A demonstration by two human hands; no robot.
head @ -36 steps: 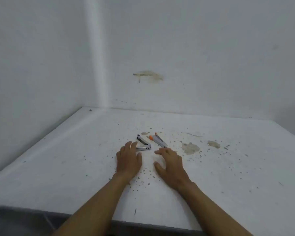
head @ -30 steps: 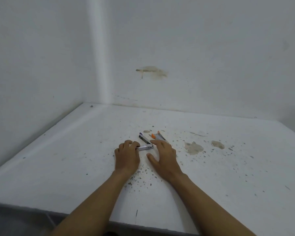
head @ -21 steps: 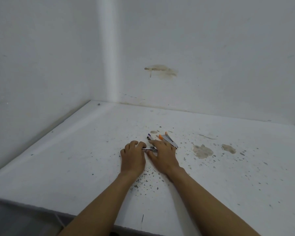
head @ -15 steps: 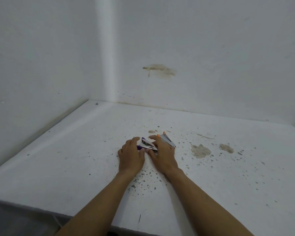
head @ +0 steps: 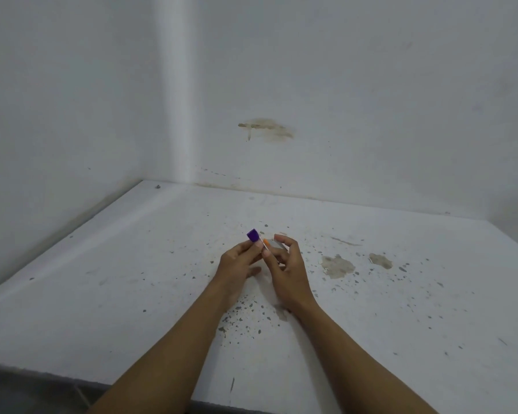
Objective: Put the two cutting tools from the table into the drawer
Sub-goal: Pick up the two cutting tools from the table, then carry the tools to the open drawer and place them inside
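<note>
The left hand point(head: 240, 259) had its fingers pinched shut on the small silver cutting tool with a purple end point(head: 253, 236), held upright just above the speckled white table point(head: 108, 282), near the middle of it. Right beside it, the right hand point(head: 286, 270) curled its fingers around the small grey cutting tool with an orange end point(head: 270, 244); only a sliver of orange and grey showed between thumb and fingertips, so I could not tell how firmly that one was held.

Both tools looked small and slick, and both were gripped by little more than the fingertips — I judged a slip the likeliest trouble, most of all for the half-hidden orange one. The hands were almost touching, so a knock between them could have jarred either tool loose onto the table. No drawer showed anywhere; the dark strip under the near edge of the table gave nothing away. If the drawer still needed pulling open, a hand already full would have had to fumble for it, and that was where a drop seemed probable.

Half a second earlier both hands had been low at the tabletop, just closing over the tools — now the tools were off the surface and the purple end stood up clear of the left fingers.
</note>
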